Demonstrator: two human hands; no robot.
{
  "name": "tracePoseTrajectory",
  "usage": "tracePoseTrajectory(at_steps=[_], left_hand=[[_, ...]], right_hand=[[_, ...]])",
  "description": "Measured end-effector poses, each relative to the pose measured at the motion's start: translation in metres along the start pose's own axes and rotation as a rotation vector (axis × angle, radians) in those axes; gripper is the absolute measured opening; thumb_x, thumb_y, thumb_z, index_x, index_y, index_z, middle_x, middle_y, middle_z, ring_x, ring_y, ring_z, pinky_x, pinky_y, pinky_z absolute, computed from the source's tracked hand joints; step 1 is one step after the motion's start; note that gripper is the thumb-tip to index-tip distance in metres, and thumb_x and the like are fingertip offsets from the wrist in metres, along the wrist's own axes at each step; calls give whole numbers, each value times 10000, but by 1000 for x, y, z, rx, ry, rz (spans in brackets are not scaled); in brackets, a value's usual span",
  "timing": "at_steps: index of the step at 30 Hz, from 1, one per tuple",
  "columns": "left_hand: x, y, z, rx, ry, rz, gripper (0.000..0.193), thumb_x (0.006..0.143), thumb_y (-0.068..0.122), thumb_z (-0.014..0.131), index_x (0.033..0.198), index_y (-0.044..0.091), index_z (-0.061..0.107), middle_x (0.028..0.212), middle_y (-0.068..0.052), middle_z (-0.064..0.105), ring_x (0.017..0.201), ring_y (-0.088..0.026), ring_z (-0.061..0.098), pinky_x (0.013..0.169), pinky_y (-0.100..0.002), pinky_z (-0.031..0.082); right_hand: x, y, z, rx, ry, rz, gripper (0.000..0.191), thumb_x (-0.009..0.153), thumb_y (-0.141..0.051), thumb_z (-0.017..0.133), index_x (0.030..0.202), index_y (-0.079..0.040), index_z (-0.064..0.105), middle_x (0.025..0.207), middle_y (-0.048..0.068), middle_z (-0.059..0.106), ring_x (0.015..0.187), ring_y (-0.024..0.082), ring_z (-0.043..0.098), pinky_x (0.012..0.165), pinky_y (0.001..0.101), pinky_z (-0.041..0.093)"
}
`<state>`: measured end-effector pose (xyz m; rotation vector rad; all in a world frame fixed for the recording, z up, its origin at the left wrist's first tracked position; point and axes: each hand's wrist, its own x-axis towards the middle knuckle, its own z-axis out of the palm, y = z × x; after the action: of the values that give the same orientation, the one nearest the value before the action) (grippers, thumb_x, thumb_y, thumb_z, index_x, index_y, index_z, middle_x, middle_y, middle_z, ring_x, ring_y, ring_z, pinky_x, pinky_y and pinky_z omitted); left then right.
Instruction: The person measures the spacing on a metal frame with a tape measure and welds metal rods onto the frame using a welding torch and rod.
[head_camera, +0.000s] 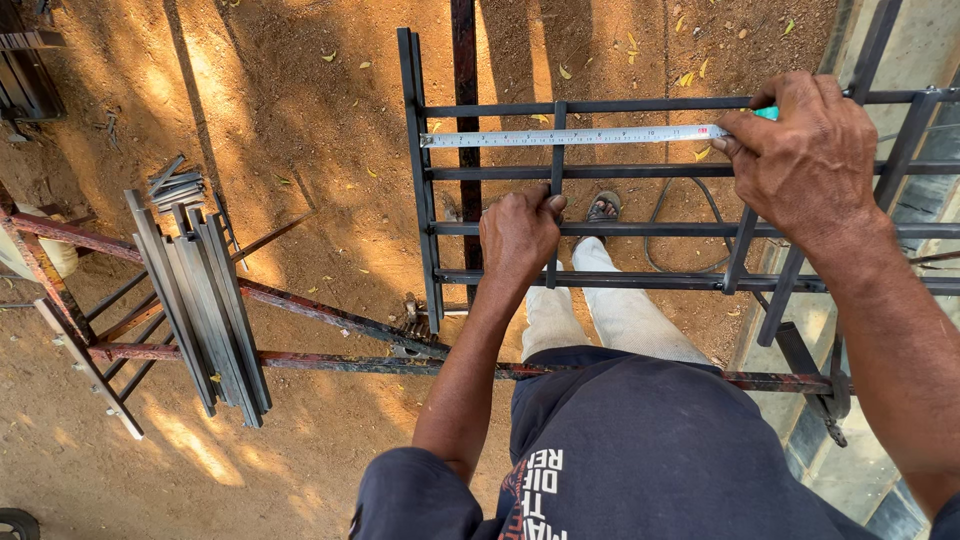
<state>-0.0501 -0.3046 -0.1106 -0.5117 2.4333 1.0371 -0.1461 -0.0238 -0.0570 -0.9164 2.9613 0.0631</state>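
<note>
A dark metal grille frame (420, 190) of square bars lies flat on a rusty stand in front of me. My left hand (518, 235) grips a short loose vertical bar (557, 150) standing across the horizontal rails. My right hand (805, 160) holds a tape measure with a teal case (766, 113) at the right. Its white blade (570, 136) stretches left along the second rail to the frame's left upright.
A bundle of cut grey metal bars (205, 300) rests on the rusty red stand (330, 318) at left, with shorter offcuts (175, 186) behind. Reddish dirt ground lies below. A black cable (665, 215) curls near my sandalled foot (602, 208). A concrete edge runs at right.
</note>
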Motion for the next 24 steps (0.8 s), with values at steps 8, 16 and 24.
tracePoseTrajectory(at_steps=[8,16,24], left_hand=[[2,-3,-2,-40,-138,-149,260,920,330,678,1047,139,800,647,-142,717,517,-281,678,492,-437,520],[6,-58,20,-88,-48,99,324,838,416,768,975,127,822,775,-139,772,691,-279,750,678,-438,575],[4,-58,27,-92,144,202,382,719,419,836,961,123,822,857,-102,807,761,-257,763,705,-414,590]], right_hand=[[-46,11,-10,219,20,48,140,1037,-213,838,1152,-135,819,1137,112,707,1068,237,660,848,368,572],[-254,33,7,705,-521,771,228,1055,-215,743,1277,-176,709,1130,93,678,966,241,660,684,444,566],[-267,-26,15,446,-333,404,164,1052,-219,810,1193,-153,757,1181,118,648,1006,246,653,797,373,570]])
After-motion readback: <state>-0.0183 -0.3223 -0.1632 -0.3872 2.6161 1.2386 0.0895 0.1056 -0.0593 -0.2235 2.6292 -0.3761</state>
